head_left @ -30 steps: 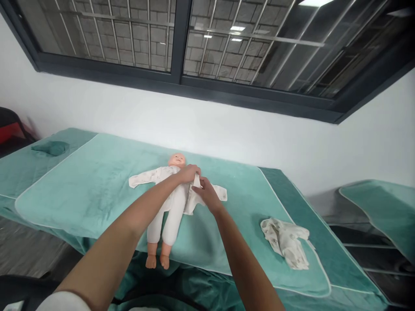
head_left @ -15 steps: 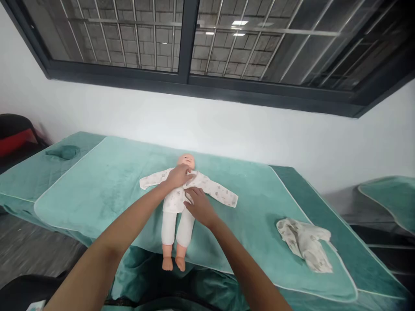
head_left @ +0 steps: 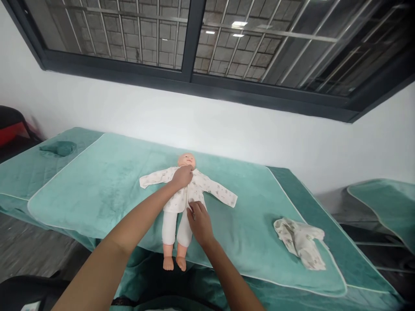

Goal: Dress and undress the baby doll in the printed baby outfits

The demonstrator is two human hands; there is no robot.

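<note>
A baby doll (head_left: 186,160) lies on its back on the green mat, head away from me and bare feet toward me. It wears a white patterned baby jacket (head_left: 173,203) with both sleeves spread out, over white trousers (head_left: 169,226). My left hand (head_left: 183,176) is closed on the jacket's front just below the doll's neck. Lower down, my right hand (head_left: 200,220) has its fingers curled at the jacket's front edge near the hem, pinching the cloth. Its fingertips are partly hidden.
A crumpled white patterned garment (head_left: 301,242) lies on the mat (head_left: 97,185) to the right. The green-covered bed (head_left: 19,177) has a dark green hollow (head_left: 60,148) at far left. A white wall and a barred window (head_left: 191,43) stand behind; a chair (head_left: 14,129) is at left.
My right hand has slid down the jacket's front from chest to hem. My left hand has closed near the neck and shifted slightly right. The view has turned a little.
</note>
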